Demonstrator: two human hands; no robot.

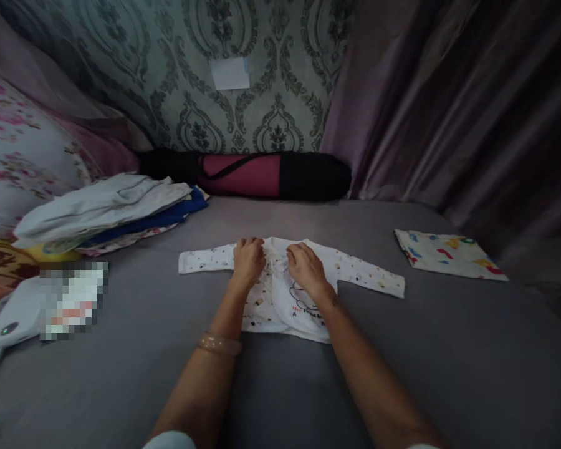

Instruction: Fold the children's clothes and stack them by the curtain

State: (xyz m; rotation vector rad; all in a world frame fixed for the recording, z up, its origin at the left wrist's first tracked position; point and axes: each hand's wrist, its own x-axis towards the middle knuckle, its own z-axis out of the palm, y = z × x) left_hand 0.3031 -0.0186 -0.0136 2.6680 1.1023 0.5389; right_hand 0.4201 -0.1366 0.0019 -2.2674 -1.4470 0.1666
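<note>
A small white baby shirt [355,271] with tiny prints and a cartoon drawing lies spread on the grey bed sheet [280,386], its sleeves stretched out to both sides. My left hand [248,260] rests on the shirt near the collar with its fingers curled into the cloth. My right hand [307,268] lies just beside it on the chest of the shirt, fingers bent and pinching the fabric at the neckline. A clear bangle [219,344] sits on my left wrist.
A pile of folded clothes [107,209] lies at the left. A folded white cloth with coloured shapes [449,254] lies at the right. A black and pink roll bag [262,174] lies along the wall. Floral pillows [23,156] are at far left, curtains at right.
</note>
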